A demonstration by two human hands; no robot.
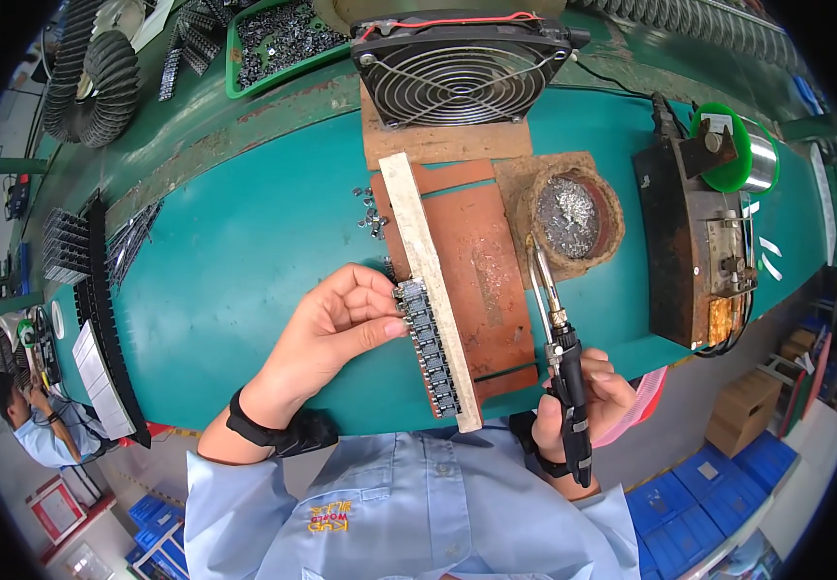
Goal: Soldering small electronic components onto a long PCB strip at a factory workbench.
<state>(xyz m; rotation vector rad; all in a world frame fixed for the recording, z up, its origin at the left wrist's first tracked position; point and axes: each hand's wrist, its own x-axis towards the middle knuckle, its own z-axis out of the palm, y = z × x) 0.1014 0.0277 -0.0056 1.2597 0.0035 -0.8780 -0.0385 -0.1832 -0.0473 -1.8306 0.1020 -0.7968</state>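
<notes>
My left hand (333,329) pinches the upper end of a row of small dark components (428,348) lined up along the left side of a long pale wooden bar (428,280). The bar lies slanted on a reddish-brown board (481,261). A soldering iron (562,367) with a black handle is gripped in my right hand (583,401); its metal tip points up toward a round pot of grey solder dross (571,215). The tip is apart from the components.
A black fan (462,68) stands behind the board. A rusty metal box (689,251) with a green solder spool (739,145) sits at right. A green tray of small parts (278,39) and black racks (100,319) lie at left. Another person (37,416) sits at far lower left.
</notes>
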